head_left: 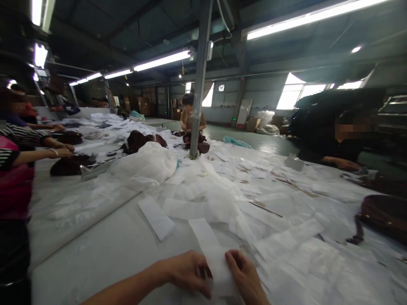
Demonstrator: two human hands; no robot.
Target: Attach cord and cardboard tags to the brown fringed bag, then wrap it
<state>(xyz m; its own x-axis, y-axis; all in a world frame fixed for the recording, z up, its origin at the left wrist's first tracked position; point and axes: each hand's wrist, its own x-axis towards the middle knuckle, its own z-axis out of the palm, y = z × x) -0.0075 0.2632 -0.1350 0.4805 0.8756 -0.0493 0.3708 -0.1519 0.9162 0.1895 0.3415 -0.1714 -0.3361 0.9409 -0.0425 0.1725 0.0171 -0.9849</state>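
A long white strip (208,245), thin like paper or nonwoven sheet, lies between my two hands at the near edge of the table. My left hand (189,273) has its fingers curled at the strip's left edge, the thumb lower down. On the opposite edge, my right hand (244,273) pinches the strip between thumb and bent fingers. The strip's far end points away from me over the tabletop. Just beyond the left hand rests a neat stack of white strips (156,218). Loose white sheets (292,241) spread in layers to the right of my hands.
A white plastic bag heap (146,163) sits mid-table before a metal post (201,80). Dark bags lie around, one (384,216) at right. Co-workers stand at the left, far side and right; a person's hand (65,150) touches a dark bag (71,164).
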